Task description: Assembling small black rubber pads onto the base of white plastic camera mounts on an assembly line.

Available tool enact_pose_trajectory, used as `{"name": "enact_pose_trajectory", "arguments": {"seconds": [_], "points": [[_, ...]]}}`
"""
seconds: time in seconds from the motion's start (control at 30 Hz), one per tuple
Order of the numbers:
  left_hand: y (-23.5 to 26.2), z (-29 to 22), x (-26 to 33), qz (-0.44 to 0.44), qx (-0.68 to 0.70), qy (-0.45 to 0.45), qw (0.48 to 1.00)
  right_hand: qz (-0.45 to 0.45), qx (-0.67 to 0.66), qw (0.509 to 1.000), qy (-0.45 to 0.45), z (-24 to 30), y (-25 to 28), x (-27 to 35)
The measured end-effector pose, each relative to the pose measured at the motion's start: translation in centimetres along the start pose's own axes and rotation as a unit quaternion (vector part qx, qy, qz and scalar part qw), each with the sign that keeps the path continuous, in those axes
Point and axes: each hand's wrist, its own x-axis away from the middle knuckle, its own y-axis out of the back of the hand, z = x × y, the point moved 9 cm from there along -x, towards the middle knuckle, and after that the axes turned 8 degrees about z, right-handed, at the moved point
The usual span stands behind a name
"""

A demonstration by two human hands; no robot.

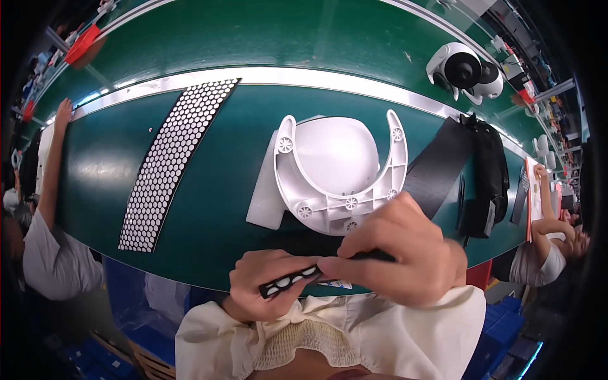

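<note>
Close to my body, my left hand point(263, 282) is closed around a short black strip of round white pads point(291, 281). My right hand point(399, 256) meets the strip's right end, thumb and fingertips pinched together and slightly blurred. Something dark shows between its fingers, but its kind is hidden. Just beyond my hands lies a white plastic crescent-shaped part point(326, 212), ribs and round spoked bosses facing up. Behind its opening sits a smooth white rounded shell point(335, 152). A white foam sheet point(266, 199) is partly under them on the left.
A long black sheet of round white pads point(174, 161) lies to the left on the green table point(95, 190). At right are a flat black sheet point(437, 171) and a black pouch point(491, 174). White-and-black devices point(465, 69) stand beyond the rail. People work at both sides.
</note>
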Motion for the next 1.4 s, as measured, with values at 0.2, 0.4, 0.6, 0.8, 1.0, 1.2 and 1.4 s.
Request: {"name": "enact_pose_trajectory", "arguments": {"seconds": [0.2, 0.4, 0.6, 0.8, 1.0, 1.2, 1.4], "points": [[0.8, 1.5, 0.6, -0.038, 0.021, 0.067, 0.997, -0.045, 0.107, 0.993, 0.036, 1.0, -0.9, 0.4], [2.0, 3.1, 2.2, -0.101, 0.073, 0.151, 0.981, -0.086, 0.109, 0.98, 0.144, 1.6, -2.2, -0.2], [1.9, 3.5, 2.3, -0.1, 0.112, 0.155, 0.977, -0.08, 0.118, 0.989, 0.027, -0.1, -1.7, -0.3], [1.9, 3.5, 2.1, -0.103, 0.112, 0.163, 0.975, -0.086, 0.16, 0.979, 0.093, 1.3, -2.4, -0.2], [1.7, 3.2, 1.3, -0.066, 0.106, 0.137, 0.983, -0.146, -0.121, 0.982, 0.02, -2.3, 2.3, -1.7], [0.6, -0.5, 1.0, -0.022, -0.12, -0.064, 0.99, -0.05, -0.314, 0.932, -0.173, -8.4, 0.3, -5.5], [-2.3, 1.1, 0.2, 0.1, -0.14, 0.0, 0.985, -0.126, -0.305, 0.926, -0.186, -10.1, -0.1, -5.4]]}}
